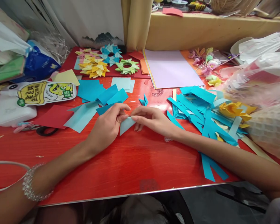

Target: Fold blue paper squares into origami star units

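Pale-blue paper [126, 126], frame centre, is pinched by left hand [109, 123] and right hand [155, 120] — apparently to steady its edge (blue strips [191, 109] heaped at right).

**Open front, crowded sides**

Between our hands [108, 123] and the near edge, we can cross glossy red worktop [135, 165]. A heap of bright-blue paper strips [208, 123] obstructs our right; overlapping blue paper rectangles [91, 90] crowd our left. Ahead, a small folded blue paper piece [143, 101] narrows the gap.
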`<state>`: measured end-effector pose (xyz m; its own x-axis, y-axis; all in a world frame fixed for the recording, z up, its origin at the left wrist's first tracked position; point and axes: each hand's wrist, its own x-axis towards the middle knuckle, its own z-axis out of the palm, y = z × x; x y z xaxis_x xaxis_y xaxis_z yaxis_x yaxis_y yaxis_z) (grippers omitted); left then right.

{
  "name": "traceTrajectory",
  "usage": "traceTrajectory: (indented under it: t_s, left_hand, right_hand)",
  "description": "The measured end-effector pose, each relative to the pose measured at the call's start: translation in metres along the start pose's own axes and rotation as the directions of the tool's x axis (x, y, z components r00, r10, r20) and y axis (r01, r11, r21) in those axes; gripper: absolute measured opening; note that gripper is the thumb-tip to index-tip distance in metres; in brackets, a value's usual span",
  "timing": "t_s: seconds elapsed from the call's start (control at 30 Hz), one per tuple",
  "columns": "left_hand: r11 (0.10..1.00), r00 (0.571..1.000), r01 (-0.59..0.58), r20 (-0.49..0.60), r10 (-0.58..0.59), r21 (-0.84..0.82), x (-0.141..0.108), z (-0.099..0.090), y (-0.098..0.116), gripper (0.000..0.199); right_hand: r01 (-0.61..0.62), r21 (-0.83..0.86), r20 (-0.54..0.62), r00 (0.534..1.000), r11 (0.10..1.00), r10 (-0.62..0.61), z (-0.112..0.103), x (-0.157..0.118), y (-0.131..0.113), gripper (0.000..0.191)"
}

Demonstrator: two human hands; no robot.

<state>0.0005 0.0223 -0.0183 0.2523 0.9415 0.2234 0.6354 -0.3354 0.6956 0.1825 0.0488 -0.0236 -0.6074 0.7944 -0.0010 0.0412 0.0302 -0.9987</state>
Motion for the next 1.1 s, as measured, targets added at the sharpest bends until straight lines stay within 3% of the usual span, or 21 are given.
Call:
traceTrajectory:
  t_s: [0.13, 0.27, 0.33, 0.67, 0.8, 0.93, 1.1]
  left_hand:
    - [0.99, 0.997, 0.074, -0.028, -0.078, -0.122, 0.0009, 0.0011, 0.0008, 0.03]
    - [0.936, 0.973, 0.228, 0.075, -0.216, -0.268, 0.0047, 0.0003, -0.0005, 0.02]
    - [0.927, 0.967, 0.256, 0.085, -0.242, -0.274, 0.0063, -0.0009, -0.0012, 0.026]
    - [0.929, 0.975, 0.224, 0.071, -0.213, -0.296, 0.0052, -0.0013, 0.0003, 0.022]
    - [0.907, 0.968, 0.251, 0.067, -0.243, -0.338, 0.0045, 0.0001, -0.0019, 0.022]
    - [0.896, 0.962, 0.267, 0.153, -0.226, -0.354, 0.0065, -0.0008, -0.0041, 0.021]
    - [0.877, 0.951, 0.295, 0.2, -0.234, -0.38, 0.0084, -0.0034, -0.0037, 0.019]
  right_hand:
    - [0.023, -0.024, -0.045, 0.999, 0.999, -0.024, -0.0009, -0.0001, 0.002, 0.022]
    - [0.045, 0.011, -0.091, 0.995, 0.999, -0.044, -0.0023, 0.0004, 0.0041, 0.019]
    - [0.044, 0.0, -0.075, 0.996, 0.999, -0.044, -0.0021, 0.0006, 0.0052, 0.019]
    - [0.027, -0.09, 0.002, 1.0, 0.996, -0.027, -0.0012, -0.0004, 0.0033, 0.021]
    - [0.023, -0.041, -0.053, 0.998, 0.999, -0.025, -0.0007, 0.0001, 0.0034, 0.02]
    - [0.01, 0.038, -0.143, 0.99, 0.999, -0.005, -0.0016, 0.0014, 0.0061, 0.018]
    - [0.015, 0.049, -0.105, 0.994, 0.999, -0.01, -0.0023, 0.002, 0.0065, 0.017]
